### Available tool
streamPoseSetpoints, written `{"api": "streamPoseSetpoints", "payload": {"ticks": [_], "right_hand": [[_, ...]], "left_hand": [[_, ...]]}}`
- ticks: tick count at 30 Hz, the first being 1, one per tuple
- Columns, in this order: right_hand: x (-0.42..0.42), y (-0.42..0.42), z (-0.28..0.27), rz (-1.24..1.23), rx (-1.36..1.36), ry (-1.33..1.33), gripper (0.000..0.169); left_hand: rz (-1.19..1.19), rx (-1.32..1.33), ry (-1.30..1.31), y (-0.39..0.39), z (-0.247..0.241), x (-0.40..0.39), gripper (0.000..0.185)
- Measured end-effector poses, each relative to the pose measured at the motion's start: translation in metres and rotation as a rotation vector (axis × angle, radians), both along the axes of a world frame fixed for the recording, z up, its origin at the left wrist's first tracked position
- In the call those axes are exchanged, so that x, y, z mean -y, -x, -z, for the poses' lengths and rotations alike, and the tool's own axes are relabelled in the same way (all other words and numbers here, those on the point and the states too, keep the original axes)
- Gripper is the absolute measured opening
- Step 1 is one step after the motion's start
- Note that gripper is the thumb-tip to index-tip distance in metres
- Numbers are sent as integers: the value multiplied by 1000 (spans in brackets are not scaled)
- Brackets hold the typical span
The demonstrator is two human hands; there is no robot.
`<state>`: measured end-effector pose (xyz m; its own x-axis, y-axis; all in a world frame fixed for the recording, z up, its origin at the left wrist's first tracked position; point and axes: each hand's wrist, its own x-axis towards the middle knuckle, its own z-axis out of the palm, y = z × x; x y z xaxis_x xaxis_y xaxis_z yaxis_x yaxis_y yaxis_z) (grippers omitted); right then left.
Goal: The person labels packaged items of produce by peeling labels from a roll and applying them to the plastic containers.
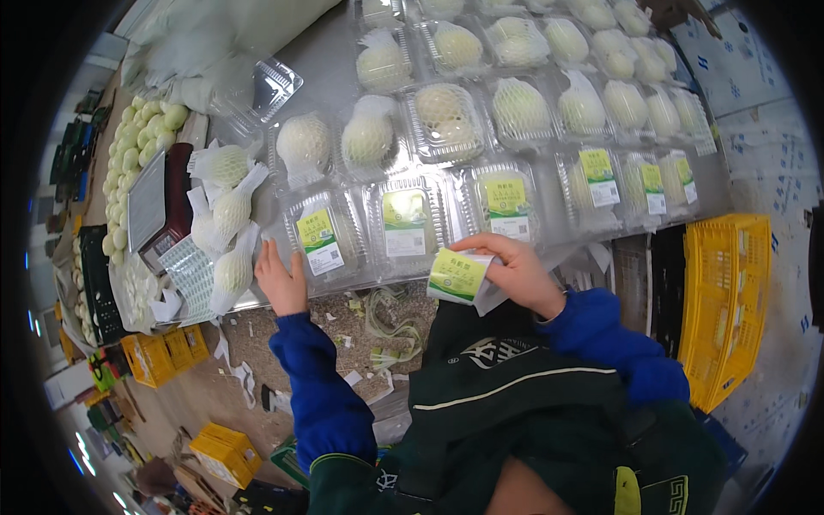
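My right hand grips a sheet of green-and-white printed labels at the table's front edge. Fingers apart and holding nothing, my left hand is beside the leftmost labelled clear plastic clamshell; whether it touches the pack cannot be told. Along the front row, a second labelled clamshell and a third sit to the right. Inside the packs are pale round vegetables in white foam net sleeves. Left of my left hand, several netted vegetables lie loose in a heap.
Rows of filled clamshells cover the metal table. At the left are a weighing scale and a pile of peeled, onion-like vegetables. Yellow crates stand at the right; another yellow crate is on the littered floor.
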<state>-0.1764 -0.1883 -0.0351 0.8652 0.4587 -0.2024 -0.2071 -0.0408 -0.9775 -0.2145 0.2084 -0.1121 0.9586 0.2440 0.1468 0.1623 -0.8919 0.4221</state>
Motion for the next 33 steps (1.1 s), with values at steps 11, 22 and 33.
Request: {"api": "streamPoseSetpoints", "payload": {"ticks": [11,22,33], "right_hand": [[85,54,3,-99,173,234,13],[160,73,22,27,259,-69,30],[142,12,-33,218,525,444,12]], "left_hand": [[701,-333,553,0,-122,253,22],[539,-106,247,-263,-65,223,24],[685,-213,519,-119,-95,287,67]]}}
